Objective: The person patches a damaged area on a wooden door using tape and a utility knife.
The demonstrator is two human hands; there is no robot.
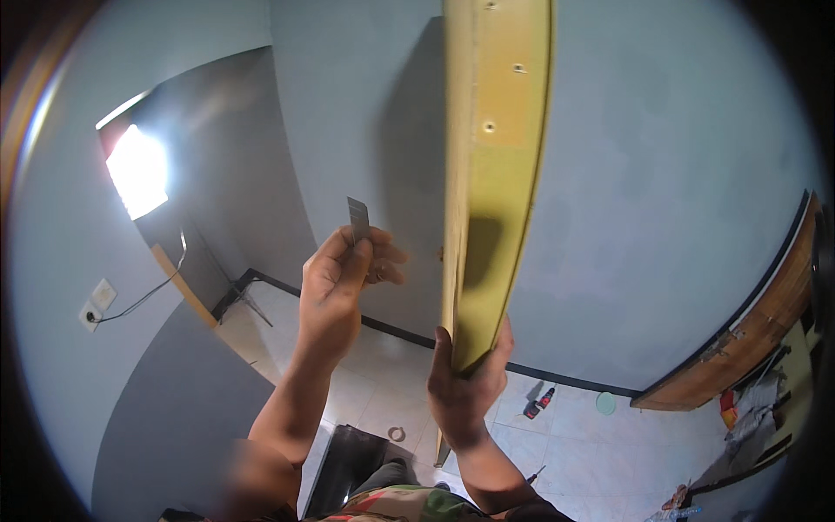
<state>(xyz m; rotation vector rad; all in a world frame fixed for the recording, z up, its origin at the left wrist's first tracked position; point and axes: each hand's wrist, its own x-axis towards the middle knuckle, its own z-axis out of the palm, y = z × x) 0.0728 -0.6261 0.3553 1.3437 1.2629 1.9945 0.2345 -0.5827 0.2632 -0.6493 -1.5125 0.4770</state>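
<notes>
My left hand point(335, 270) is raised to the left of a tall yellow board point(509, 174). Between its thumb and fingers it pinches a small flat dark blade point(358, 214) with lines scored across it. The blade points up and is apart from the board. Gripping the board's lower end from below is my right hand point(470, 387), thumb on the left side and fingers round the right. The board stands close to upright, narrow face towards me, with several screws in its upper part. A shadow falls across its lower half.
A grey-blue wall point(661, 209) rises behind the board. On the tiled floor lie a red and black cordless drill point(541, 402), a round pale green lid point(605, 403) and a tape roll point(397, 433). A bright lamp point(139, 172) shines at left; a brown wooden panel point(739, 322) leans at right.
</notes>
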